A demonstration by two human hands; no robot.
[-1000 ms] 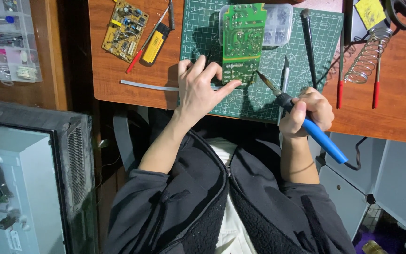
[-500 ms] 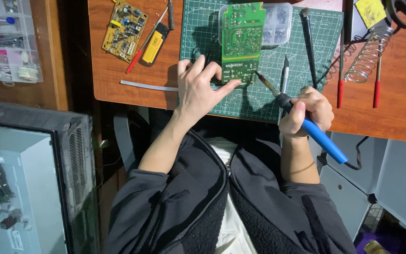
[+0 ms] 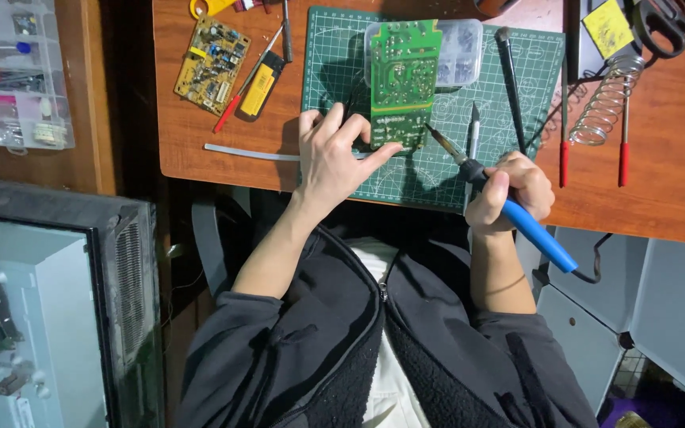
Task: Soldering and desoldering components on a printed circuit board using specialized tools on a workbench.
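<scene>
Nothing has shifted since the earlier frame that I can see: my hands and the iron sit as they did. My left hand (image 3: 333, 154) lies open on the green mat (image 3: 438, 170), fingertips steadying the lower edge of the green board (image 3: 402, 79), which stands at 12 o'clock from it. My right hand (image 3: 513, 194) is closed around the blue-handled iron (image 3: 509, 208), its tip reaching toward 10 o'clock, right at the board's lower right corner. A yellow board (image 3: 212, 65) lies on the tabletop (image 3: 660, 190) at 10 o'clock from my left hand.
</scene>
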